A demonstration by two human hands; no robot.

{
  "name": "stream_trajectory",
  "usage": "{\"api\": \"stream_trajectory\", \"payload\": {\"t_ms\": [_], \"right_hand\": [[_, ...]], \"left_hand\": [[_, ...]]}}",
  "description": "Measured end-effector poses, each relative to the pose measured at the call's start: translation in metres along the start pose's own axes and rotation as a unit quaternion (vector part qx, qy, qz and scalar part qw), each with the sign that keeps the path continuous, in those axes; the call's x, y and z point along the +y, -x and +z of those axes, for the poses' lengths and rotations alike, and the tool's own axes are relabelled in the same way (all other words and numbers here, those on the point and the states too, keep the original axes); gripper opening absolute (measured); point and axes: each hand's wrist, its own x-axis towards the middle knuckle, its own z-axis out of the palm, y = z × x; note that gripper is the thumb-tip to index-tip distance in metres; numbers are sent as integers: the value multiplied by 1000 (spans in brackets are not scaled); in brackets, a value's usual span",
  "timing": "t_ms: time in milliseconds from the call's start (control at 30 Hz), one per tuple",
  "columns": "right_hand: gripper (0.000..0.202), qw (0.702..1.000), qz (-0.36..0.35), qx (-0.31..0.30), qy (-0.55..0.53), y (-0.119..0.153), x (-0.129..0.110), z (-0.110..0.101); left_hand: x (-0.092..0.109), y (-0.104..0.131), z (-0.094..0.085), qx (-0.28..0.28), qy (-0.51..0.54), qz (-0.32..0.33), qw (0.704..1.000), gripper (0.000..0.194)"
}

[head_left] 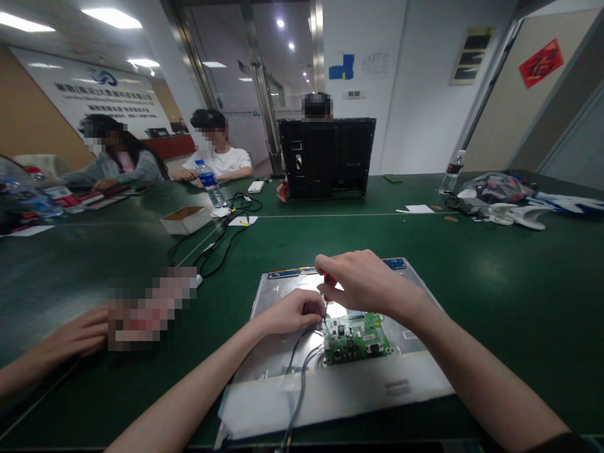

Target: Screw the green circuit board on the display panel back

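Here's the circuit board (356, 338), green and crowded with dark chips and pale sockets, a blue-edged port on its near side, lying flat over the middle of a shiny metal panel (276, 360). At its far left corner stands the screwdriver (329, 279), red-handled, shaft nearly upright, tip right down by that corner! The right hand's grip (361, 277) is closed around the handle from above. In close on the left, the left hand's grip (298, 311) has its fingertips bunched beside the shaft; whether they pinch anything, I cannot tell.

And here's the danger: a sideways lean on that handle could make the tip skid, scratching the board or catching those nearby fingertips. Too much force might crack the corner, and a snag on the grey cable (302, 389) trailing off the near edge could tug the board askew.

Outward now, across the green worktop (500, 302): a small open box (186, 220) ahead to the left, a big black frame (329, 157) upright opposite, and another person's hand (89, 330) off to the left.
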Motion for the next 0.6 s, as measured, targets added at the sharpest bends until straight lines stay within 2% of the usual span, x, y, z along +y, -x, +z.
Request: {"api": "stream_trajectory", "payload": {"t_ms": [133, 233, 433, 600], "right_hand": [[15, 1000, -19, 6, -15, 1, 0, -1], [17, 1000, -9, 7, -3, 0, 0, 1], [11, 1000, -16, 6, -3, -1, -2, 0], [15, 1000, -19, 1, -11, 1, 0, -1]], "left_hand": [[-1, -1, 0, 1, -5, -3, 1000, 3], [0, -1, 0, -3, 0, -4, 1000, 8], [-1, -1, 0, -4, -11, -4, 1000, 3], [-1, 0, 1, 5, -14, 1, 1000, 4]]}}
